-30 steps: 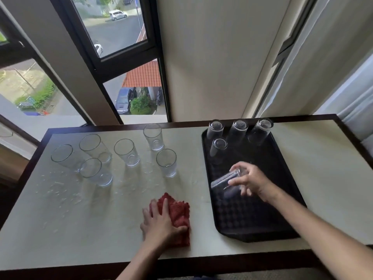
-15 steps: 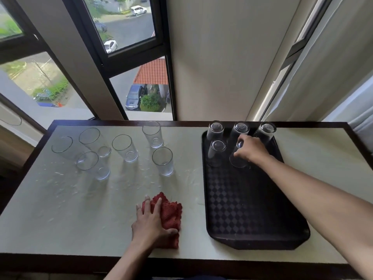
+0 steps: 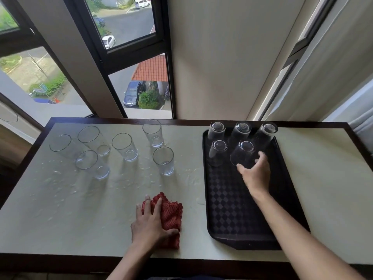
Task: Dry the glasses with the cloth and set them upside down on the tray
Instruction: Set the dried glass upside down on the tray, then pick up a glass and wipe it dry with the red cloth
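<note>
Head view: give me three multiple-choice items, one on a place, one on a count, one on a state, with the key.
1. The red cloth lies: A on the floor; B on the table under the left hand; C on the windowsill.
2. Count of glasses on the tray: A three; B five; C seven.
3. Those glasses stand: A upright; B sideways; C upside down.
Key: B, fingers cover it left of the tray; B, three behind, two in front; C, bases face up.
</note>
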### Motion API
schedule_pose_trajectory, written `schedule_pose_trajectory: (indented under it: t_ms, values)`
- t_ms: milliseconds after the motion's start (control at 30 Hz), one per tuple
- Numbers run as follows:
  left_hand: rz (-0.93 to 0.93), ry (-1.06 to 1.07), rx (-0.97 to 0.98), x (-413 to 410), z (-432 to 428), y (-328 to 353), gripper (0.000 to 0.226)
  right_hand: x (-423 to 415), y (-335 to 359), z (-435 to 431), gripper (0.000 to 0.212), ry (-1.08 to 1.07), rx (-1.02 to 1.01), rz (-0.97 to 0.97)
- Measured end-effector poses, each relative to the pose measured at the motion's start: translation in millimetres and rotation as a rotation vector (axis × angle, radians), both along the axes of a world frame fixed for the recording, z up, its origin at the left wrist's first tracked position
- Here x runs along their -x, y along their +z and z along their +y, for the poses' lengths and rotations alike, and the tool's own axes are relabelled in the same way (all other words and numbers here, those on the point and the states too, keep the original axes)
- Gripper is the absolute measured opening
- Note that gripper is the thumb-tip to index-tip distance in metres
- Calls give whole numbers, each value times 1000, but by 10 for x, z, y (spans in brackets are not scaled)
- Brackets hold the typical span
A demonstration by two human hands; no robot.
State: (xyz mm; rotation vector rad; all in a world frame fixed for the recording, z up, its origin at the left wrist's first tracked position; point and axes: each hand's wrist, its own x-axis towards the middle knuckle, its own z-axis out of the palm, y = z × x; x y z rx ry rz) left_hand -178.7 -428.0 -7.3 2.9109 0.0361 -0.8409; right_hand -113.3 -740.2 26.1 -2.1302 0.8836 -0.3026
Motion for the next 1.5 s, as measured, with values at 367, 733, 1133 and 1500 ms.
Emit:
schedule_pose_trajectory:
  t_ms: [367, 733, 1133, 1500]
  values:
    - [-33, 6, 133, 20, 206, -4, 82, 879, -447, 1560, 11, 655, 97, -115]
    - [-270, 507, 471, 121, 1515, -76, 41, 930, -789, 2556, 101, 979, 576, 341]
    - [-484, 808, 737, -930, 1820, 370, 84, 831, -728, 2663, 61, 916, 347, 271]
    - [-517, 817, 852, -1328, 1728, 254, 74, 594, -89, 2529, 32, 211, -770, 213]
